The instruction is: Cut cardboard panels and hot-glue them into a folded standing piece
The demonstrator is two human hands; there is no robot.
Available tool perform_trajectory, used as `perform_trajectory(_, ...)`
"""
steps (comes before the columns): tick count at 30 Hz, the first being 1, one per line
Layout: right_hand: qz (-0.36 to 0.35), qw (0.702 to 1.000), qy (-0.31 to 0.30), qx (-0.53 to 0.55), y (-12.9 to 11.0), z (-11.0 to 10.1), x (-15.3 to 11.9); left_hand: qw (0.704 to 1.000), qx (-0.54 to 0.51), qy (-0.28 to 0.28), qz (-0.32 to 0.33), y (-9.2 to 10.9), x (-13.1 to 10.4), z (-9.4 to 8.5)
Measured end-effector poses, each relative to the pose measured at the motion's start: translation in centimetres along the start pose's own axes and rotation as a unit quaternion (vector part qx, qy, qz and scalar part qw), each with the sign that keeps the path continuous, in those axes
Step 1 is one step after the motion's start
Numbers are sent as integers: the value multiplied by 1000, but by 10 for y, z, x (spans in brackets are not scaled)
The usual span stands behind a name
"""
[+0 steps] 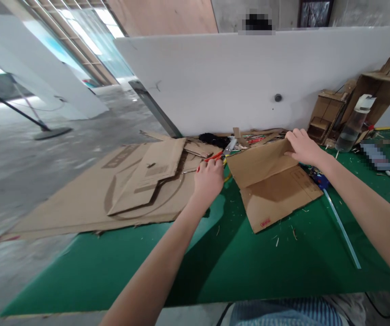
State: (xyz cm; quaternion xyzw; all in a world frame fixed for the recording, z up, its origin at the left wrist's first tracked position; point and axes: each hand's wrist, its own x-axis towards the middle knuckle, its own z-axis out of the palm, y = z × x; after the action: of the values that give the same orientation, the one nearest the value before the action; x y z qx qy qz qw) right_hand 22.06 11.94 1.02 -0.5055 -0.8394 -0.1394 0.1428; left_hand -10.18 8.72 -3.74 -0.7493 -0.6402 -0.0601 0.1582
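My right hand (301,146) pinches the far right corner of a creased brown cardboard piece (278,194), whose back flap is bent upward. The front part of that cardboard rests on the green table. My left hand (209,179) is at the table's middle, its fingers curled down beside a red-handled tool (214,156) with a metal end. A speck of red and a thin metal rod (190,171) show at its left side; what the fingers hold is hidden. Something yellow (228,177) lies between this hand and the cardboard.
Large flat cardboard sheets (79,194) overhang the table's left side. Scraps line a white partition (215,81). A bottle (353,127), a cardboard construction (368,95) and a phone (377,156) stand or lie at right. A clear bluish stick (342,228) lies near the right forearm.
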Motion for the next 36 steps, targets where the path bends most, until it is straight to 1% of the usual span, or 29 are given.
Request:
perform_trajectory(2, 3, 1000, 0, -3, -1, 0, 0, 1000, 6, 9, -8, -14, 0, 9)
perform_trajectory(4, 6, 1000, -3, -4, -2, 1, 0, 1000, 0, -3, 0, -26, -1, 19)
perform_trajectory(6, 9, 1000, -8, -6, -2, 0, 0, 1000, -19, -14, 12, -34, -2, 24)
perform_trajectory(8, 11, 1000, -13, -10, -2, -1, 0, 999, -32, -10, 12, -36, -2, 21)
perform_trajectory(10, 11, 1000, -16, -14, -3, -2, 0, 998, -65, 26, 7, -31, -2, 11)
perform_trajectory(11, 11, 1000, -18, -14, -3, -2, 0, 992, -113, 52, 8, -26, -3, 6)
perform_trajectory(12, 12, 1000, -19, -13, -3, -3, 0, 979, -187, 80, 10, -20, -4, 1)
perform_trajectory(13, 13, 1000, -21, -12, -3, -3, 0, 955, -280, 99, 16, -12, -5, -2)
perform_trajectory(15, 16, 1000, -23, -9, -4, -3, 1, 882, -455, 122, 8, 7, -10, -3)
perform_trajectory(17, 18, 1000, -24, -9, -4, -3, 0, 825, -547, 143, 14, 28, -13, 1)
perform_trajectory(18, 18, 1000, -22, -9, -4, -3, 0, 807, -573, 138, 15, 37, -14, 5)
perform_trajectory(20, 17, 1000, -16, -10, -4, -3, 0, 793, -593, 138, -6, 51, -13, 11)
perform_trajectory(22, 16, 1000, -11, -12, -4, -2, 0, 799, -583, 150, -19, 58, -10, 14)
perform_trajectory(24, 16, 1000, -12, -9, -5, -1, -1, 812, -561, 160, -10, 58, -6, 15)
perform_trajectory(27, 29, 999, -6, 15, -9, -1, -4, 824, -548, 144, 12, 53, -4, 15)
perform_trajectory(28, 40, 999, 7, 24, -10, -2, -7, 823, -551, 138, 16, 52, -4, 16)
perform_trajectory(30, 66, 996, 53, 37, -11, -6, -17, 820, -556, 137, 18, 50, -3, 18)
perform_trajectory(32, 94, 990, 97, 27, -6, -10, -36, 823, -551, 141, 16, 50, -3, 19)
perform_trajectory(33, 109, 989, 100, 15, -2, -12, -48, 827, -545, 140, 14, 50, -3, 20)
perform_trajectory(34, 122, 989, 81, -1, 4, -13, -63, 830, -540, 139, 12, 50, -3, 20)
perform_trajectory(36, 156, 987, 0, -45, 17, -12, -96, 833, -536, 135, 12, 51, -4, 19)
